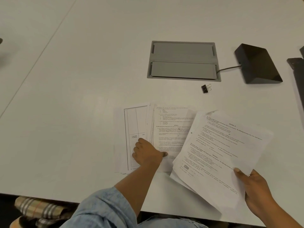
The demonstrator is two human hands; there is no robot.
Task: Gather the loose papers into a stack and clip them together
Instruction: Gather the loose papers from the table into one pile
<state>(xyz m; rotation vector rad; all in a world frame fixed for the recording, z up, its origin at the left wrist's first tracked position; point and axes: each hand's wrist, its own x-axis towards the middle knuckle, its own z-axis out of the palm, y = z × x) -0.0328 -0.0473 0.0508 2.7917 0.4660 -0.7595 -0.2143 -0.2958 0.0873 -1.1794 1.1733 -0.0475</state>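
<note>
Several printed sheets (171, 127) lie overlapping on the white table (82, 112) near its front edge. My left hand (147, 154) rests on them, fingers curled down onto the leftmost sheet with the ruled table (133, 122). Whether it pinches a sheet I cannot tell. My right hand (255, 190) grips a tilted bundle of printed papers (218, 155) by its lower right corner, thumb on top, lifted partly over the sheets on the table. A black binder clip (205, 88) lies alone farther back, apart from both hands.
A grey cable hatch (183, 60) is set into the table behind the papers. A black wedge-shaped device (258, 64) with a cable stands at the back right. A dark object (298, 74) runs along the right edge. A checked cloth (37, 209) shows below the table's front edge.
</note>
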